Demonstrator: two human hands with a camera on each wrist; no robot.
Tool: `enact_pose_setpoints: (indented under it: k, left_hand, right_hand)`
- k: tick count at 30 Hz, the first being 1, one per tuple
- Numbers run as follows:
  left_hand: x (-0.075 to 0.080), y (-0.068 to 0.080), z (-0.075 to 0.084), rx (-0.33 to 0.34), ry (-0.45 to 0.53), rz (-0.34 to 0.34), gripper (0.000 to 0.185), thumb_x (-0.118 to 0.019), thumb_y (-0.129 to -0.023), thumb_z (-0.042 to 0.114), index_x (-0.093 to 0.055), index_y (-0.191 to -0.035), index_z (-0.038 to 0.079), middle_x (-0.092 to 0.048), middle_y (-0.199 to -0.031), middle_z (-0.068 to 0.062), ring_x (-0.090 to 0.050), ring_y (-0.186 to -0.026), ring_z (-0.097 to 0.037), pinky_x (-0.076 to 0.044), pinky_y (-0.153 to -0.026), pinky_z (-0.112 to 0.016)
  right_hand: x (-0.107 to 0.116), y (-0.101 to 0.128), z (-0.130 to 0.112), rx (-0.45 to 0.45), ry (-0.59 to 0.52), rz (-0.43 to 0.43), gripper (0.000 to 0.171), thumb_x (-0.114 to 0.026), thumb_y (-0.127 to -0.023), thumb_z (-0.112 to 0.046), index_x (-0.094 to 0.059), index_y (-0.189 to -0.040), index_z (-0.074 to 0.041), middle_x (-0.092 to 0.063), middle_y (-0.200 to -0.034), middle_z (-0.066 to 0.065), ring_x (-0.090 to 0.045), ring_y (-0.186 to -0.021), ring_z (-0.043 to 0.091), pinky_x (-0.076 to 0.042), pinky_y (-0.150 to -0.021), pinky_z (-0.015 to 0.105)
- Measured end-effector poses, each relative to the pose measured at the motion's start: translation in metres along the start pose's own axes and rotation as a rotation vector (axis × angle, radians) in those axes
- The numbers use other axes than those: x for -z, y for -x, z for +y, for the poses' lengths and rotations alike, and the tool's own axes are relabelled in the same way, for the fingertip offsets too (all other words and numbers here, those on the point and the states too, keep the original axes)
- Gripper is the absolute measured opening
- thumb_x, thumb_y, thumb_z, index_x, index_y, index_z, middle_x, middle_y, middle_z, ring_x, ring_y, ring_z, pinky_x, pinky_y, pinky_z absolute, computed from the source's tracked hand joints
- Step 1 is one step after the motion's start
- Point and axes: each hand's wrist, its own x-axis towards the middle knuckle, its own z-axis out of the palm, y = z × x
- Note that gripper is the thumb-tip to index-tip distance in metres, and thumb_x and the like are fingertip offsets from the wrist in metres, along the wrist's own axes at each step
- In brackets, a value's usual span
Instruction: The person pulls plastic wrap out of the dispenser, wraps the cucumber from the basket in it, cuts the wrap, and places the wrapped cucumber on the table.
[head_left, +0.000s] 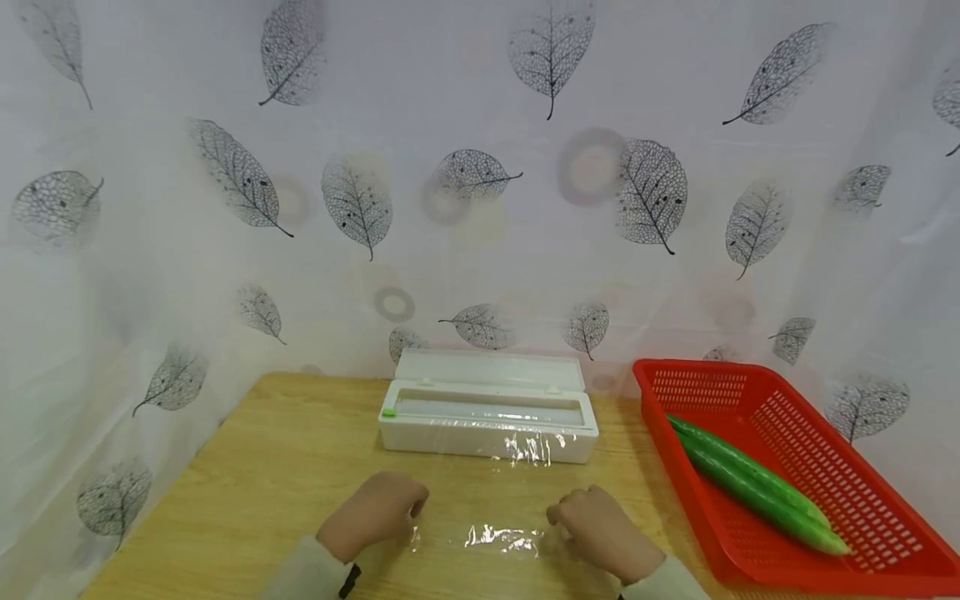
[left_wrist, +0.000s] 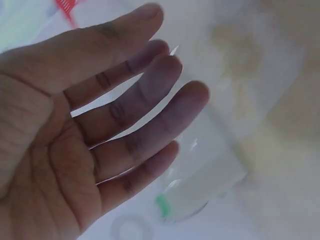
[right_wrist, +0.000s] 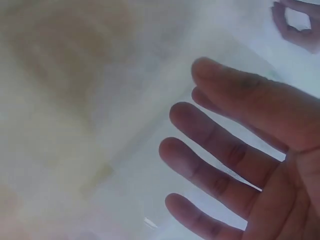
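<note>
A sheet of clear plastic wrap [head_left: 502,537] stretches toward me from a white wrap dispenser [head_left: 487,442], catching bright glints. At its left near side, my left hand [head_left: 382,510] pinches the film between thumb and index finger. Opposite it, my right hand [head_left: 603,533] pinches the right side. In the left wrist view, the other fingers of the left hand [left_wrist: 100,130] are spread and loosely bent. The right hand [right_wrist: 235,150] looks much the same in its own view. The film's exact edge at the fingertips is hard to make out. The dispenser's lid [head_left: 491,369] is raised.
A red plastic basket [head_left: 678,475] stands on the right of the wooden table [head_left: 285,467], with long green cucumbers [head_left: 757,483] in it. A green slider [head_left: 388,412] sits at the dispenser's left end. A leaf-patterned curtain [head_left: 480,258] hangs behind the table.
</note>
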Motion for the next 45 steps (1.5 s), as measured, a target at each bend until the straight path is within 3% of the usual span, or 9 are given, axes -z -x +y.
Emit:
enact_pose_setpoints:
  k: [5,10,12,16,19,24,33,38,45]
  left_hand:
    - [0.029,-0.02,-0.014,0.007,-0.097,0.225,0.017,-0.078,-0.073,0.015,-0.062,-0.079,0.013,-0.064,-0.073,0.003,-0.057,-0.064,-0.01,-0.049,-0.062,-0.025]
    - [0.046,-0.048,-0.034,-0.043,-0.204,0.427,0.013,-0.076,-0.076,0.013,-0.064,-0.081,0.014,-0.067,-0.078,0.002,-0.062,-0.072,-0.015,-0.052,-0.073,-0.034]
    - [0.047,-0.055,-0.043,-0.066,-0.236,0.459,0.012,-0.076,-0.075,0.013,-0.065,-0.08,0.013,-0.067,-0.078,0.001,-0.062,-0.073,-0.017,-0.052,-0.074,-0.036]
    - [0.043,-0.062,-0.055,-0.073,-0.231,0.428,0.011,-0.076,-0.077,0.017,-0.067,-0.081,0.014,-0.066,-0.076,0.001,-0.061,-0.073,-0.017,-0.052,-0.076,-0.039]
    - [0.039,-0.064,-0.061,-0.063,-0.195,0.402,0.011,-0.076,-0.077,0.018,-0.067,-0.082,0.013,-0.067,-0.076,0.001,-0.061,-0.071,-0.016,-0.052,-0.076,-0.039]
    - [0.029,-0.067,-0.068,-0.046,-0.18,0.38,0.014,-0.076,-0.077,0.024,-0.066,-0.083,0.015,-0.067,-0.078,0.002,-0.061,-0.071,-0.013,-0.051,-0.079,-0.039]
    - [0.019,-0.068,-0.076,-0.044,-0.174,0.397,0.018,-0.078,-0.074,0.027,-0.063,-0.076,0.016,-0.066,-0.074,0.004,-0.059,-0.07,-0.013,-0.047,-0.072,-0.034]
    - [0.014,-0.067,-0.079,-0.019,-0.156,0.366,0.017,-0.077,-0.075,0.027,-0.064,-0.076,0.017,-0.066,-0.074,0.005,-0.058,-0.07,-0.011,-0.047,-0.075,-0.034]
    - [0.009,-0.071,-0.075,-0.008,-0.118,0.348,0.015,-0.076,-0.075,0.027,-0.064,-0.078,0.017,-0.066,-0.076,0.005,-0.059,-0.072,-0.012,-0.048,-0.077,-0.036]
  right_hand:
    - [0.054,-0.006,0.012,-0.049,-0.046,0.032,0.023,-0.082,-0.065,-0.022,-0.069,-0.084,-0.016,-0.068,-0.077,-0.005,-0.061,-0.069,0.012,-0.047,-0.061,0.028]
    - [0.113,-0.014,0.045,-0.126,-0.135,0.121,0.022,-0.079,-0.072,-0.02,-0.069,-0.091,-0.017,-0.066,-0.076,-0.009,-0.056,-0.064,0.006,-0.049,-0.06,0.022]
    - [0.131,-0.014,0.064,-0.184,-0.171,0.124,0.02,-0.077,-0.075,-0.019,-0.07,-0.094,-0.017,-0.065,-0.076,-0.01,-0.055,-0.065,0.004,-0.049,-0.061,0.023]
    - [0.144,-0.01,0.113,-0.295,-0.207,0.083,0.015,-0.072,-0.081,-0.018,-0.07,-0.096,-0.014,-0.068,-0.082,-0.005,-0.06,-0.075,0.011,-0.055,-0.07,0.035]
    - [0.135,-0.003,0.153,-0.343,-0.207,0.039,0.015,-0.07,-0.082,-0.018,-0.07,-0.094,-0.009,-0.069,-0.085,0.001,-0.062,-0.078,0.017,-0.055,-0.072,0.041]
    - [0.096,0.019,0.206,-0.413,-0.226,-0.067,0.026,-0.073,-0.079,-0.021,-0.069,-0.097,-0.002,-0.068,-0.087,0.006,-0.06,-0.077,0.019,-0.055,-0.071,0.042]
    - [0.021,0.076,0.265,-0.503,-0.311,-0.276,0.024,-0.072,-0.079,-0.017,-0.066,-0.094,0.0,-0.067,-0.085,0.008,-0.061,-0.075,0.022,-0.055,-0.068,0.044]
    - [-0.012,0.097,0.283,-0.533,-0.367,-0.341,0.022,-0.072,-0.079,-0.016,-0.065,-0.092,0.0,-0.065,-0.083,0.006,-0.058,-0.073,0.019,-0.053,-0.064,0.039]
    - [-0.013,0.105,0.276,-0.585,-0.383,-0.424,0.035,-0.074,-0.078,-0.022,-0.063,-0.096,0.006,-0.065,-0.088,0.015,-0.06,-0.078,0.026,-0.052,-0.067,0.041]
